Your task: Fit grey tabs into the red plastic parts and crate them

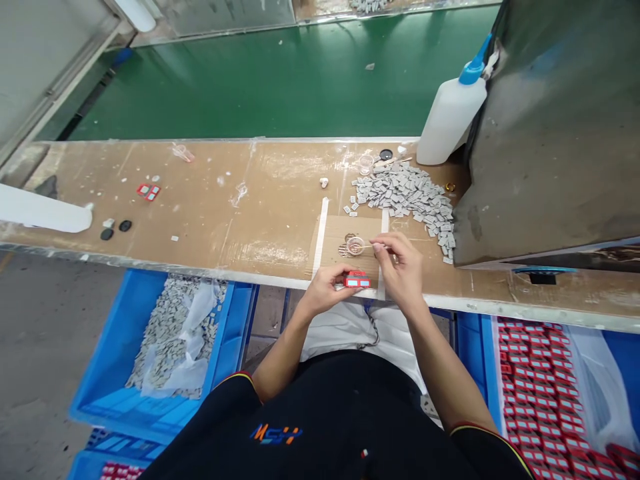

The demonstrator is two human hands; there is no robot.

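The left hand (325,291) grips a small red case (357,281) between thumb and fingers; the case sits just at these fingertips, in front of the person's body, with two pale windows on the side facing the person. The thumb and fingers of the right hand (401,267) pinch a thin stick (369,246), which runs leftward from them to a small clear cup (355,246). The stick's end is at the cup, though whether it touches anything inside is too small to tell. The cup stands just beyond the left fingertips, on a piece of cardboard (333,230). A strip of white tape (321,235) runs along the cardboard, ahead of the left fingers.

Beyond the right fingers, near them, a wide heap of small grey tiles (405,193) spreads over the table (280,220). A black cap (386,154) lies at the heap's far edge, and a yellow ring (450,187) to its right. Farther past the right fingers, a white bottle (450,120) with a blue nozzle stands upright.

Below and left of the left fingers, a blue bin (95,373) holds more tiles. Well left of those fingers, another red piece (149,192) lies on the table. Farthest out, a green surface (260,87) stretches across.
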